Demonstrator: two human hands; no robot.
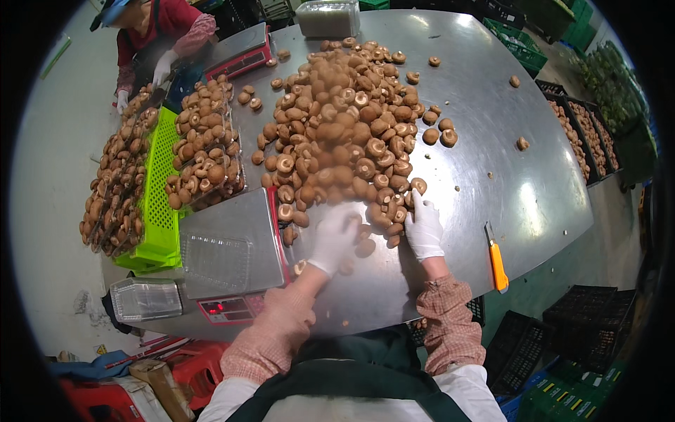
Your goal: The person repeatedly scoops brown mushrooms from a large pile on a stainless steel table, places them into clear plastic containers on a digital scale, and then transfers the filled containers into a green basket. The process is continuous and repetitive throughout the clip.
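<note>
A large heap of brown shiitake mushrooms (345,124) spreads over the steel table (474,95) before me. My left hand (333,238), white-gloved and blurred, is at the heap's near edge among a few blurred mushrooms; whether it grips one cannot be told. At the heap's near right corner my right hand (424,229), also gloved, touches the outer mushrooms with thumb and forefinger apart. Left of my left hand is a red digital scale (229,211) with a steel pan and lit display. An apparently unfilled clear plastic tray (216,264) lies on that pan.
Stacked clear trays (146,300) stand at the near left. Mushroom-filled trays (203,153) sit around a lime-green crate (163,184). Across the table are a co-worker (176,31), a second scale (242,50) and more trays (328,20). A yellow utility knife (497,264), blade out, lies right.
</note>
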